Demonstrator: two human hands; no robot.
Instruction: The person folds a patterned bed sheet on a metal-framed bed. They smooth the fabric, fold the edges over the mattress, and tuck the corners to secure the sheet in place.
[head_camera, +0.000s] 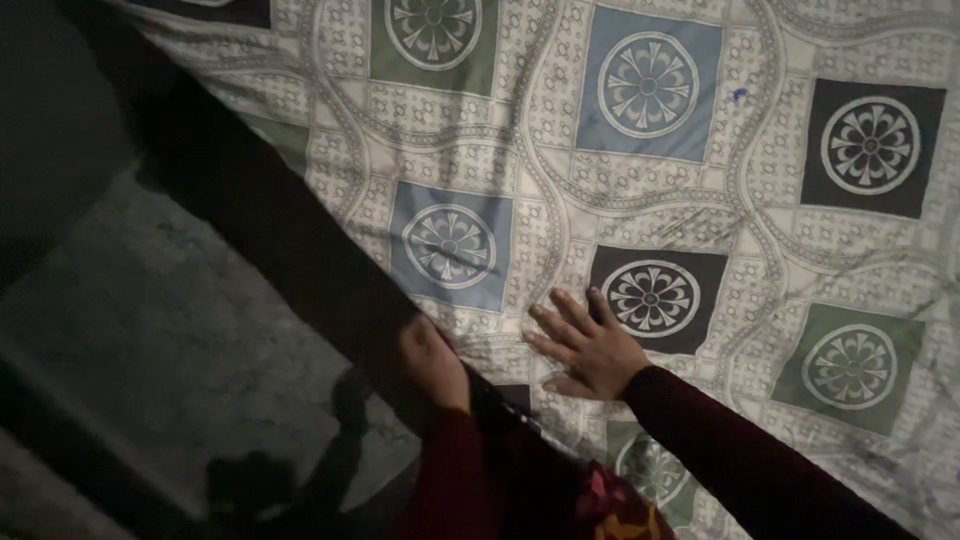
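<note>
A patterned bedsheet (640, 170) with blue, green and black squares holding round flower motifs covers a bed. My right hand (585, 345) lies flat on the sheet with fingers spread, next to a black square. My left hand (432, 358) is at the bed's dark edge (290, 240), curled over the rim of the sheet; its fingers are hidden in shadow. Both arms wear dark red sleeves.
A grey stone floor (170, 330) lies to the left of the bed, with shadows of my arms on it. A dark wall or object (50, 130) stands at the far left. A small blue mark (740, 95) sits on the sheet.
</note>
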